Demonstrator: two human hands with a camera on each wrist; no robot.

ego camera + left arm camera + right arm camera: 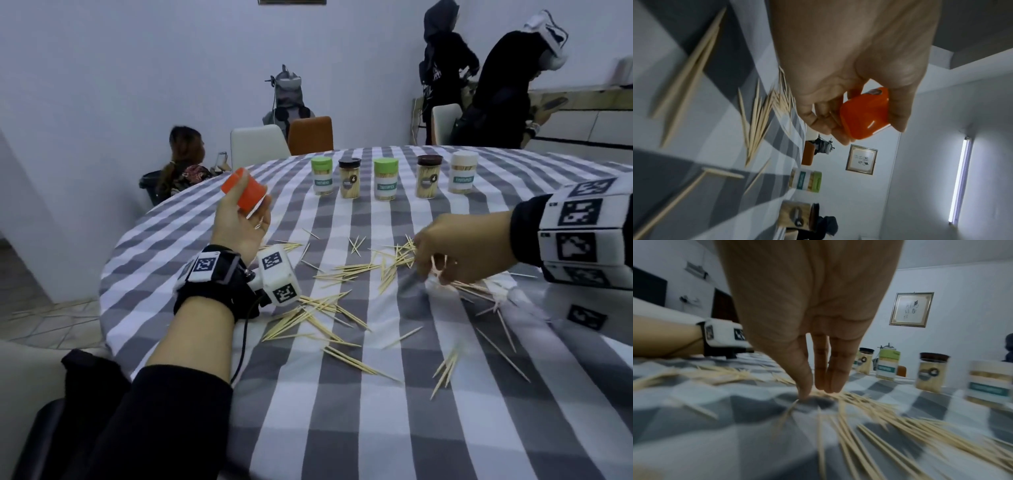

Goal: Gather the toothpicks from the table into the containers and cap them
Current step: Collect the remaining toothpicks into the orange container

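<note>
My left hand (252, 206) is raised over the table's left side and grips an orange cap (241, 190) between thumb and fingers; the same cap (863, 113) fills the left wrist view. A toothpick or two also lie in those fingers. Loose toothpicks (322, 308) are scattered over the grey-and-white checked cloth (342, 428). My right hand (433, 270) reaches down into a dense heap of them. Its thumb and fingertips (803, 391) are drawn together on toothpicks (859, 404) against the cloth. Several capped containers stand in a row at the back, one of them green-capped (322, 176) and one white-capped (463, 173).
The round table's edge (113, 260) curves close by my left arm. Chairs (310, 135) and three other people (442, 68) are behind the table. A few toothpicks lie on the floor at the left (51, 308).
</note>
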